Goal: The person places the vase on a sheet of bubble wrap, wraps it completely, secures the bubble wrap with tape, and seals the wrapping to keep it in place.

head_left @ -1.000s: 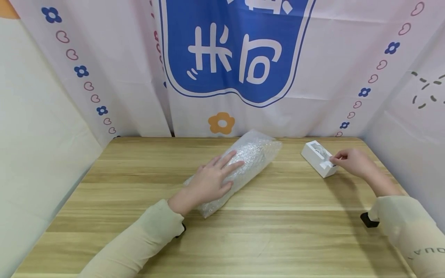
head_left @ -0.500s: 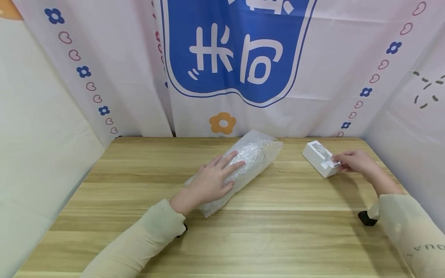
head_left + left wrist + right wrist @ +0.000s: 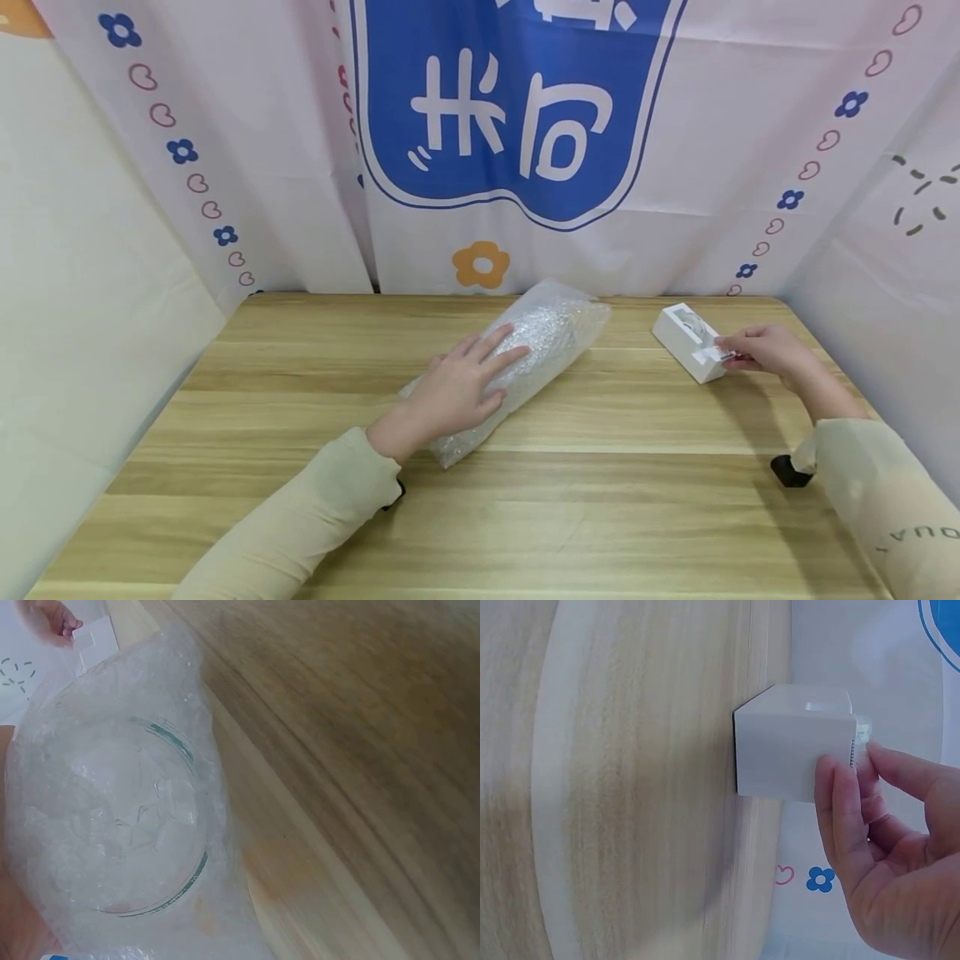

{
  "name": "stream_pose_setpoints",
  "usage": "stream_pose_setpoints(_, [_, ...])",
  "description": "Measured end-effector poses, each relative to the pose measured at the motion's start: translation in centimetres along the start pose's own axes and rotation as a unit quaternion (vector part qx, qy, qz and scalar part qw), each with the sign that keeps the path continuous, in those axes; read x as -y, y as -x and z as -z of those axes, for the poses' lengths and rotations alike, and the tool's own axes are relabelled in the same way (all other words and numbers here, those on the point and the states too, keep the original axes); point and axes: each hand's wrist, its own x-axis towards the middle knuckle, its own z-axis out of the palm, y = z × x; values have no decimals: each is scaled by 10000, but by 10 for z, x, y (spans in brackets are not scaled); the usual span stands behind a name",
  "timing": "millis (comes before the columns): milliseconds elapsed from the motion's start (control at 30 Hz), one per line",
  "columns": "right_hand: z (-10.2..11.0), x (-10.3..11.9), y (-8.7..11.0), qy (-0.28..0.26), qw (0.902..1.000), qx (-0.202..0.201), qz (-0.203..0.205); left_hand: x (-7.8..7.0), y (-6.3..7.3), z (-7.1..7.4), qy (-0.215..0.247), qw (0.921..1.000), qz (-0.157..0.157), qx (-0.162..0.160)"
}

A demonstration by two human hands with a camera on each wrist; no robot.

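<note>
My left hand (image 3: 453, 387) rests with spread fingers on a bubble-wrapped bundle (image 3: 558, 333), which lies slantwise on the table. Through the wrap (image 3: 150, 817) in the left wrist view, a round clear outline with green bands shows at the bundle's end. On the right stands a white tape dispenser (image 3: 678, 343) with a roll of tape in its slot. My right hand (image 3: 776, 354) is at the dispenser's near end. Thumb and fingers pinch the free end of the clear tape (image 3: 864, 733) there, and two fingertips touch the dispenser's white front (image 3: 787, 754).
The wooden table (image 3: 525, 517) reaches back to a white printed curtain (image 3: 712, 167) with a blue sign. Pale cloth walls flank the table on both sides. The bundle and the dispenser are apart, both towards the back edge.
My right hand shifted slightly to the right at the dispenser's near end, its fingers coming over the front of it. My left hand and the bundle have stayed in place.
</note>
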Motion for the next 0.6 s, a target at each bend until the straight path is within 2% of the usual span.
stream_pose_setpoints(133, [1,2,0,-444,9989,70,-145,0,0,0,18,10000,35,42])
stream_pose_setpoints(233, [0,3,1,-535,9984,82,-183,0,0,0,34,10000,46,53])
stream_pose_setpoints(467, [-2,0,8,-799,9967,129,-68,0,0,1,-14,10000,63,51])
stream_pose_setpoints(600, [-2,-6,12,-1157,9931,172,90,0,0,2,10,9999,73,116])
